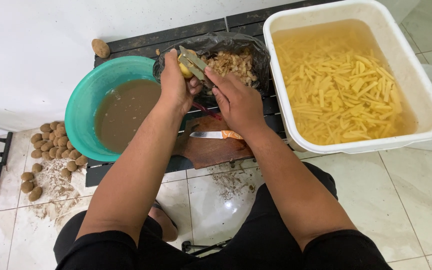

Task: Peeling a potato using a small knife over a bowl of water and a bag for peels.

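Yellow flesh showing on the potato (185,70), gripped in the closed left hand (175,85) above the black bag of peelings (236,62). Right hand (236,102) clamped on the metal peeler (193,62), blade laid against the potato. Judging by the bare yellow side, peeling of this one well under way, though how much skin remains on the hidden side cannot be told. Plenty already done: white tub (426,107) full of cut potato sticks (341,90) soaking in water, bag heaped with brown peel. Plenty left too: heap of unpeeled potatoes (51,145) on the floor at the left, one more (100,48) by the wall. Teal basin (83,107) holding muddy water beside the bag. Knife (211,134) lying idle on the wooden cutting board (211,147), so cutting of this potato not yet begun.
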